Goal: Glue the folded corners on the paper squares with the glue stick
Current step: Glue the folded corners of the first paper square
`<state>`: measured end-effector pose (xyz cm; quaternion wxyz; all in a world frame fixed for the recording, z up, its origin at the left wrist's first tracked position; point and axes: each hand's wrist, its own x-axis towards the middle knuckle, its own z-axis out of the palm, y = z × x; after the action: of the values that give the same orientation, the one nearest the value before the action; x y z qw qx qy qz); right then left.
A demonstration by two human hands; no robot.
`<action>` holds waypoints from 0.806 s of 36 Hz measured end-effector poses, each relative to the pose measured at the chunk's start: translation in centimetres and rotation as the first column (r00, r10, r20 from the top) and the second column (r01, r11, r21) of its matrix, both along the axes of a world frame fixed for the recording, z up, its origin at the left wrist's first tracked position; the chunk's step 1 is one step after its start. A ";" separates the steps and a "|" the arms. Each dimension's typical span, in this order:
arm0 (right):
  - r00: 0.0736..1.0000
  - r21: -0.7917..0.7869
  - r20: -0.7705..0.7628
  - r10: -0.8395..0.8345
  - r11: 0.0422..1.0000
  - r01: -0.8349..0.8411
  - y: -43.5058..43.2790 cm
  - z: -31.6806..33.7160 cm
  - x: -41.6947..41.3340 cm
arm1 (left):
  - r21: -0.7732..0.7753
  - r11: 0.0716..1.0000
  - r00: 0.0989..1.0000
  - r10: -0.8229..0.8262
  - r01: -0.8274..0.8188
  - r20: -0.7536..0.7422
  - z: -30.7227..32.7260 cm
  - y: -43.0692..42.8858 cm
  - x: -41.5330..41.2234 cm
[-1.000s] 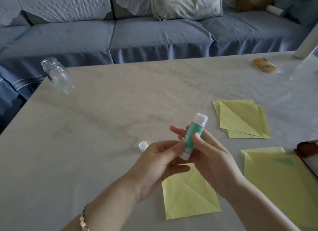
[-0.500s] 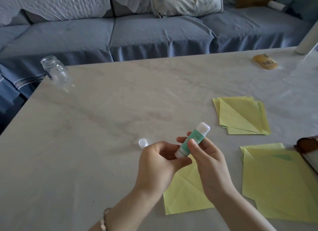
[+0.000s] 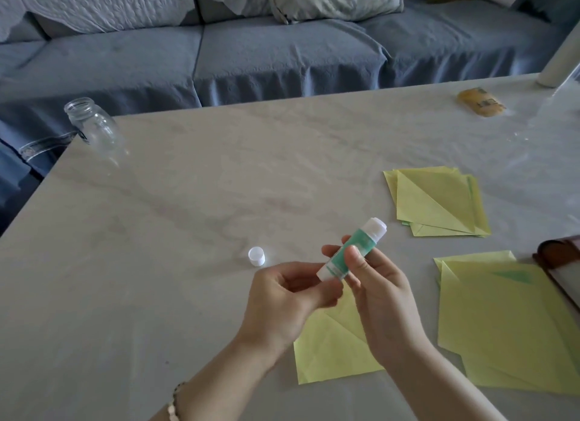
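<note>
Head view: right hand (image 3: 381,298) curls round the glue stick (image 3: 353,249); left hand (image 3: 282,301) pinches its base.

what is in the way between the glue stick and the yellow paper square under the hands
Nothing visible. The glue stick, gripped by the right hand with the left hand pinching its base, is above the paper square. Its cap lies off to the left. The glue end points away from the paper.
</note>
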<state>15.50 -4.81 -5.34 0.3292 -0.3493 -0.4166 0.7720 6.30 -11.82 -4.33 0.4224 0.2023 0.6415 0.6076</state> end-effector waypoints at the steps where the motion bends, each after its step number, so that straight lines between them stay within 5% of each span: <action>1: 1.000 0.009 0.013 -0.026 1.000 0.025 -0.2 -0.1 0.0 | -0.031 0.999 0.986 0.007 -0.012 -0.169 -0.3 -0.1 0.1; 4: 0.997 0.035 0.027 -0.072 0.997 0.071 -0.6 0.1 -0.2 | -0.014 1.000 0.858 0.007 -0.017 -0.514 -1.2 -0.5 0.5; 6: 0.996 0.051 0.029 -0.087 0.995 0.085 -0.7 0.2 -0.3 | -0.012 0.999 0.836 0.021 -0.032 -0.548 -1.6 -0.5 0.7; 8: 0.997 0.068 0.017 -0.079 0.995 0.078 -0.6 0.5 -0.3 | -0.044 0.999 0.924 -0.018 0.001 -0.381 -1.3 -0.3 0.3; 10: 0.998 0.087 0.022 -0.051 0.995 0.049 -0.4 0.5 -0.1 | -0.020 0.994 0.994 -0.109 0.109 -0.009 -0.6 -0.1 -0.2; 12: 1.000 0.085 0.016 -0.016 0.996 0.014 -0.4 0.4 0.0 | 0.043 0.986 0.943 -0.167 0.161 0.289 -0.4 -0.2 -0.6; 15: 1.000 0.063 0.017 -0.022 0.998 0.021 -0.5 0.0 0.0 | 0.054 0.995 0.936 -0.095 0.082 0.338 -0.2 -0.2 -0.5; 17: 0.998 0.020 0.030 -0.060 0.998 0.059 -0.7 -0.3 -0.1 | 0.008 1.000 0.984 0.011 -0.012 0.176 -0.4 0.0 -0.2; 20: 0.990 -0.013 0.069 -0.120 0.993 0.121 -1.2 -0.5 -0.4 | 0.004 0.998 0.951 0.059 -0.060 -0.304 -1.5 -0.2 0.2; 23: 0.984 -0.033 0.026 -0.178 0.983 0.179 -1.7 -0.1 -0.6 | 0.150 0.989 0.636 0.114 0.003 -0.764 -2.8 -0.3 0.1; 26: 0.982 -0.038 0.004 -0.188 0.981 0.188 -1.8 0.2 -0.6 | 0.249 0.968 0.402 0.211 0.043 -0.891 -4.0 -0.5 -0.2; 27: 0.984 -0.036 0.010 -0.177 0.984 0.177 -1.7 0.3 -0.6 | 0.247 0.968 0.431 0.204 0.047 -0.879 -4.1 -0.6 -0.3; 29: 0.986 -0.030 0.032 -0.162 0.986 0.163 -1.3 0.1 -0.4 | 0.166 0.985 0.709 0.092 0.036 -0.699 -2.9 -0.8 -0.3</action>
<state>15.09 -6.12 -5.22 0.3791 -0.3987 -0.3790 0.7441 6.05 -12.58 -7.20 0.1184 0.4435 0.7036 0.5424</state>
